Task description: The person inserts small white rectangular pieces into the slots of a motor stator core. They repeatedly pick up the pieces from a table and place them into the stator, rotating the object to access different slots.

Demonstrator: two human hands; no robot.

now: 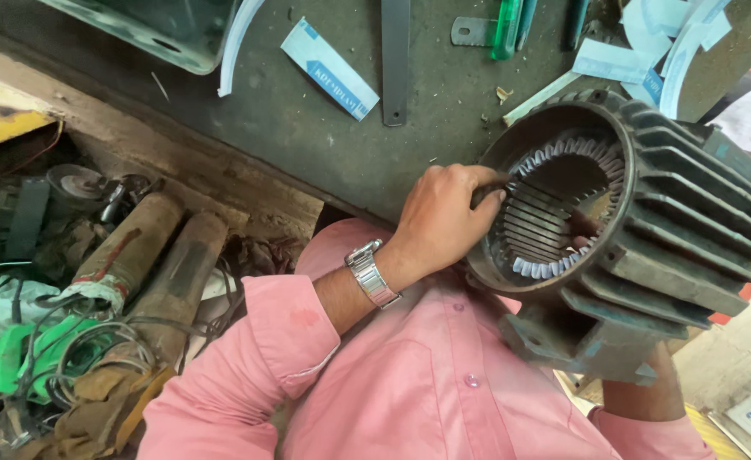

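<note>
A grey, finned motor stator housing (673, 221) lies tilted on its side against my pink-shirted chest, its open bore facing left. White insulation paper ends (563, 158) line the slots inside the bore. My left hand (444, 217), a metal watch on its wrist, is curled at the near rim, fingertips pressed at the slot papers on the bore's upper left. My right hand (644, 388) comes up under the housing's foot and holds it from below. Most of its fingers are hidden behind the casting.
The dark workbench (324, 128) behind carries blue-and-white paper strips (329, 68), a flat metal blade (395, 60), a green-handled tool (507, 30) and a metal box (163, 30). Down on the left lie rusty cylinders (133, 247), tangled wires and a green power tool (35, 353).
</note>
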